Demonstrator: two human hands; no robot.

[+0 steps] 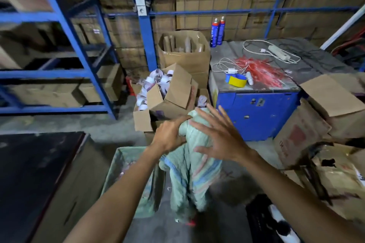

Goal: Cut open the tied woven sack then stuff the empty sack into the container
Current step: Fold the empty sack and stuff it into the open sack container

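Left arm: reaches forward and up from the lower left of the view, forearm bare, wrist slightly bent inward.
Left hand (171, 134): clenched around the bunched top of the sack, thumb stretched along the upper fold, fingers buried in the cloth.
Right arm: enters from the lower right, rising on a diagonal toward the centre.
Right hand (218, 137): flat and spread, all five fingers fanned apart, palm turned toward the sack; it grips nothing, and whether the palm touches the cloth or hovers just beside it cannot be told.
Sack (192, 169): pale green woven cloth with blue and pink stripes, limp and crumpled, hanging from the left hand's grasp; its lower end trails toward the floor and is blurred.
Bin (118, 165): a greenish open container just left of the hanging sack, below the left forearm; the sack hangs beside it, and its lower edge overlaps the near right wall.
Open boxes (167, 96): cardboard cartons behind the hands, holding rolls of printed paper.
Tall box (185, 53): farther back, holding cardboard tubes.
Blue cabinet (256, 112): right of the hands, its grey top bearing a power strip (279, 52), white cables, red plastic ties (262, 71) and a blue and yellow tape roll (236, 80).
Spray cans (217, 30): two, upright at the cabinet's rear corner.
Shelving (65, 31): blue metal racks at the left, stacked with cartons.
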